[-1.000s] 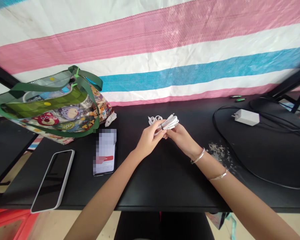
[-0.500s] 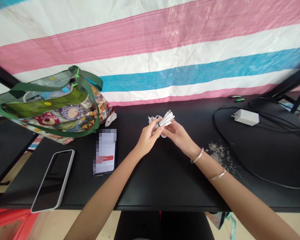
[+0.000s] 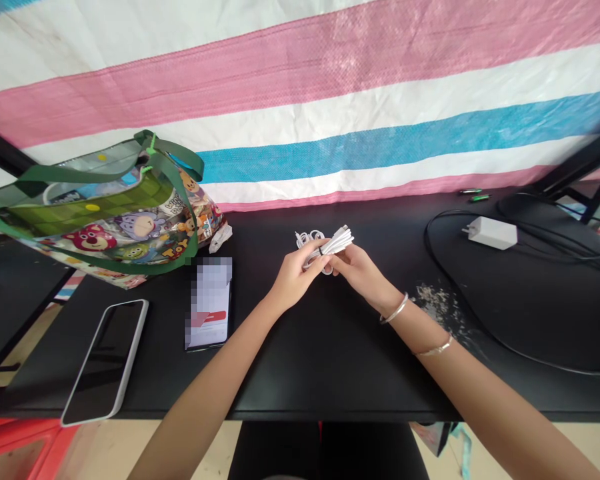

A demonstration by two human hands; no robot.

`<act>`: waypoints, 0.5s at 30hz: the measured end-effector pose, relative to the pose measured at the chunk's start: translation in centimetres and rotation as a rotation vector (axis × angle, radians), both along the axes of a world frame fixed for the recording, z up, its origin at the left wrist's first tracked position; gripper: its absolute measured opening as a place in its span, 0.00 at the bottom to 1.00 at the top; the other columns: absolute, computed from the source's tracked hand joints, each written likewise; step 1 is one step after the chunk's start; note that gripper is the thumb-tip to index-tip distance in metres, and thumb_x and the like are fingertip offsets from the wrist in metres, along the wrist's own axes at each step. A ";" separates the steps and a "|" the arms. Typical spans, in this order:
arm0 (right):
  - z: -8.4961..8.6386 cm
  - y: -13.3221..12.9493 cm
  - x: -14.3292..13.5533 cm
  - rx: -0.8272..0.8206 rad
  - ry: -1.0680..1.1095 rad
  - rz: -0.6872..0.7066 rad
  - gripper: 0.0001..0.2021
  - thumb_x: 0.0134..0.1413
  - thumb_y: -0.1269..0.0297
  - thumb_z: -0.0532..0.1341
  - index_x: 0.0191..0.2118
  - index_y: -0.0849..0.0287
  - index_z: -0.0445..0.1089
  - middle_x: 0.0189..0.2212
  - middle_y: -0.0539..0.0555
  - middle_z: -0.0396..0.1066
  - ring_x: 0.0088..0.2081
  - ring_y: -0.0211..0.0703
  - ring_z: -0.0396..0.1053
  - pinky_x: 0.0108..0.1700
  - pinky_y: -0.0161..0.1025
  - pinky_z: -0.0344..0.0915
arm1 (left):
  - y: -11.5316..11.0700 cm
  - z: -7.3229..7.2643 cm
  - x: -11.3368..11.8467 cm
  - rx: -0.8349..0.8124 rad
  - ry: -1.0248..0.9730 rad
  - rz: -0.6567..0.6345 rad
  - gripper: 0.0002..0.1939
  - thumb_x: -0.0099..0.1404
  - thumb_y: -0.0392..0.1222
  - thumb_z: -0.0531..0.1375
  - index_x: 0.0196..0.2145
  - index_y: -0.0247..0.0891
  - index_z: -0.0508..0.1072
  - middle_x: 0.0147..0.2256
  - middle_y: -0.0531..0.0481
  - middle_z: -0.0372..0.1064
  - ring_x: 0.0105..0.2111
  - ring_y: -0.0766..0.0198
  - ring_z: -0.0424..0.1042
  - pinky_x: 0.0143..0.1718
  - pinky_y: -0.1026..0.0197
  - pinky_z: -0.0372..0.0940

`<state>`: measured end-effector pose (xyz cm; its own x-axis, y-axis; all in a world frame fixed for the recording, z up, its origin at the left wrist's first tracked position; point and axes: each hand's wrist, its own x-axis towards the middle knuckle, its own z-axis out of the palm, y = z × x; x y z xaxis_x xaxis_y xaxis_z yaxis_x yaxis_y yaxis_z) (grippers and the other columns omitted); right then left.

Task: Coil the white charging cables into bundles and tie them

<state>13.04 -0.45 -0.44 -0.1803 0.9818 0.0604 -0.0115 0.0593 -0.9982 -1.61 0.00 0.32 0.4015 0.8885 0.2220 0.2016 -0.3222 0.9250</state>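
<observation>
A folded bundle of white charging cable is held above the middle of the black table, with a dark tie round its waist. My left hand is closed on the bundle near the tie, thumb and fingers pinching it. From the other side my right hand also grips it, its fingertips partly hidden behind the cable. Loose white loops stick out past my left fingers at the far side. Two bracelets circle my right wrist and forearm.
Left of my hands lie a lit phone and a white-cased phone, with a cartoon-print bag behind. To the right are a white power adapter, a black cable and scattered pale debris.
The cable bundle has turned slightly in my fingers, its folded end fanning more to the right. Both hands stay nearly in place.
</observation>
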 end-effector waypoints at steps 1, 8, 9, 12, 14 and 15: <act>0.2 0.0 0.1 -0.014 -0.011 0.019 0.17 0.43 0.49 0.64 0.28 0.58 0.64 0.20 0.47 0.65 0.24 0.36 0.65 0.28 0.37 0.64 | 0.0 0.1 0.0 -0.003 0.005 -0.012 0.18 0.64 0.46 0.55 0.47 0.34 0.72 0.30 0.51 0.71 0.29 0.67 0.68 0.31 0.66 0.63; 0.9 -0.2 0.4 -0.068 -0.003 0.138 0.16 0.43 0.50 0.64 0.25 0.57 0.64 0.19 0.47 0.65 0.21 0.35 0.65 0.25 0.35 0.62 | 0.0 0.1 -0.2 -0.039 -0.029 -0.040 0.20 0.65 0.49 0.53 0.47 0.34 0.73 0.34 0.48 0.73 0.30 0.66 0.69 0.32 0.66 0.63; 0.9 -0.2 0.3 -0.067 -0.002 0.135 0.15 0.43 0.50 0.64 0.25 0.57 0.64 0.20 0.48 0.66 0.21 0.36 0.66 0.25 0.35 0.62 | 0.0 0.1 -0.2 -0.042 -0.035 -0.039 0.21 0.66 0.50 0.51 0.47 0.34 0.74 0.33 0.48 0.73 0.30 0.66 0.68 0.31 0.66 0.63; 0.9 -0.1 0.2 -0.067 -0.001 0.124 0.14 0.43 0.51 0.64 0.25 0.58 0.65 0.20 0.48 0.67 0.22 0.36 0.67 0.25 0.35 0.62 | 0.1 -0.1 -0.2 -0.042 -0.037 -0.035 0.20 0.66 0.49 0.52 0.47 0.35 0.74 0.36 0.47 0.74 0.31 0.66 0.69 0.30 0.66 0.62; 0.8 -0.1 0.2 -0.072 -0.003 0.112 0.14 0.42 0.52 0.64 0.25 0.58 0.65 0.19 0.48 0.66 0.22 0.36 0.67 0.26 0.35 0.63 | 0.1 -0.1 -0.2 -0.049 -0.037 -0.034 0.19 0.66 0.48 0.53 0.48 0.35 0.74 0.40 0.46 0.74 0.36 0.63 0.71 0.32 0.66 0.63; 0.8 -0.1 0.2 -0.077 -0.003 0.102 0.13 0.42 0.53 0.64 0.24 0.58 0.66 0.18 0.47 0.66 0.21 0.36 0.67 0.26 0.35 0.63 | 0.2 -0.1 -0.2 -0.055 -0.035 -0.036 0.19 0.65 0.47 0.54 0.47 0.35 0.74 0.41 0.45 0.75 0.38 0.61 0.72 0.33 0.66 0.64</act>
<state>13.24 -0.59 0.32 -0.2799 0.9599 -0.0151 -0.0108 -0.0189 -0.9998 -1.77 0.16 0.23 0.4266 0.8847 0.1877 0.1578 -0.2772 0.9478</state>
